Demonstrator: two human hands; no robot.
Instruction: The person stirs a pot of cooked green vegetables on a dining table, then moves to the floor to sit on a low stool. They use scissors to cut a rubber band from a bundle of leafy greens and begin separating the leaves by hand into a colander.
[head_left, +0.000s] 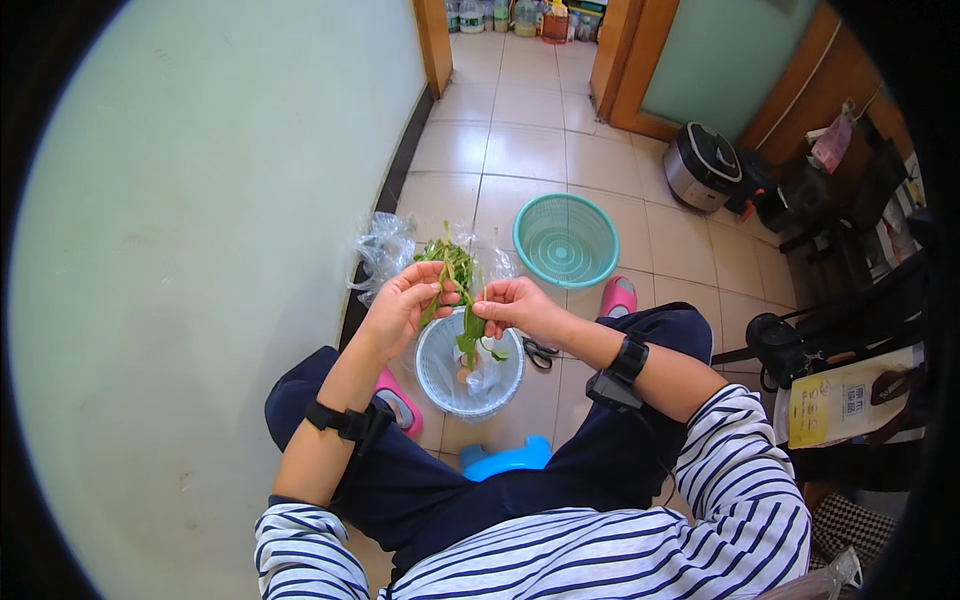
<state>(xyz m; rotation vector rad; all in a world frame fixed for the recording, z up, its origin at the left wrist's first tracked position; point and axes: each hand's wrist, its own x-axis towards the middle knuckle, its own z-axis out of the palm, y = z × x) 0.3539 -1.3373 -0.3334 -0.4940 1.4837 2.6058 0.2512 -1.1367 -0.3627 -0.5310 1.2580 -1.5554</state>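
Observation:
Between my hands is a leafy green vegetable stem (471, 324), its leaves hanging over a white plastic basket (429, 375). My left hand (409, 300) pinches the stem's upper part between thumb and fingers. A short way to the right, my right hand (517, 307) grips the same sprig near its leaves. The basket is lined with a clear plastic bag and has some scraps at the bottom. Behind my left fingers lies a pile of the same greens (459, 262) on a clear plastic bag (386, 244), partly hidden.
A teal plastic colander (566, 240) stands on the tiled floor ahead. Black-handled scissors (538, 354) lie right of the basket. A blue plastic stool (510, 459) is under me. The wall (210, 262) runs along my left; a rice cooker (703, 166) sits at the far right.

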